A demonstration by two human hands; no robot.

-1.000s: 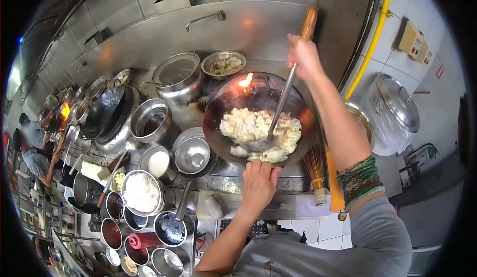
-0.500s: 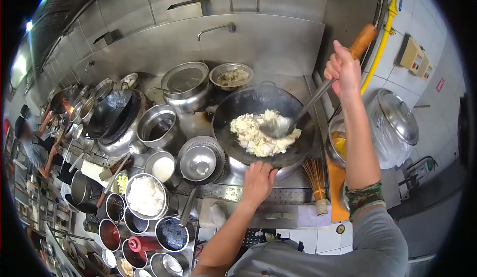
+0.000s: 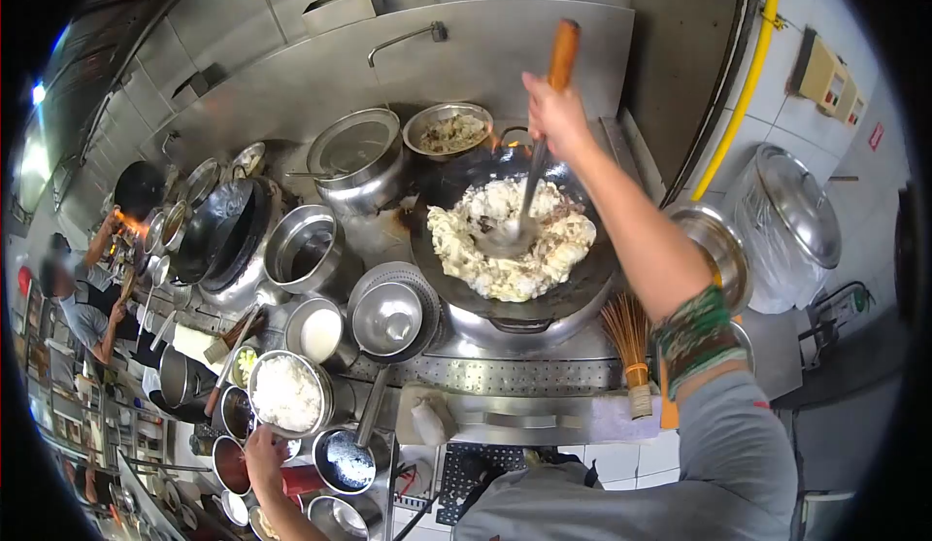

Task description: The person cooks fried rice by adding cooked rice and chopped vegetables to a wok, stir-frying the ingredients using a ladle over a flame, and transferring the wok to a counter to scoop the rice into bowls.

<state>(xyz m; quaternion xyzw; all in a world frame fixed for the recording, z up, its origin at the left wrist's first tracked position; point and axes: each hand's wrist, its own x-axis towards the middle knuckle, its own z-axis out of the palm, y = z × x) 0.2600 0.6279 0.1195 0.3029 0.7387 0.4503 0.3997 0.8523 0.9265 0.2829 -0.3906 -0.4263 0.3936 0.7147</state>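
My right hand is wrapped round the shaft of a long ladle, just below its wooden handle. The ladle's bowl presses into a pale, chunky food mix in the dark wok. Down at the left, my left hand is over the sauce containers, beside the bowl of white food and a pot of red sauce. Its fingers are small and partly hidden, so what they hold, if anything, cannot be made out. A red bottle lies right by that hand.
A strainer over a pot and a pot of white liquid stand left of the wok. Behind are a large pot and a food bowl. A bamboo brush lies at right. Another person works at far left.
My left hand has left the wok's near rim and moved down-left to the sauce containers. My right hand has moved left with the ladle, now steeper in the food, which is spread into a ring.
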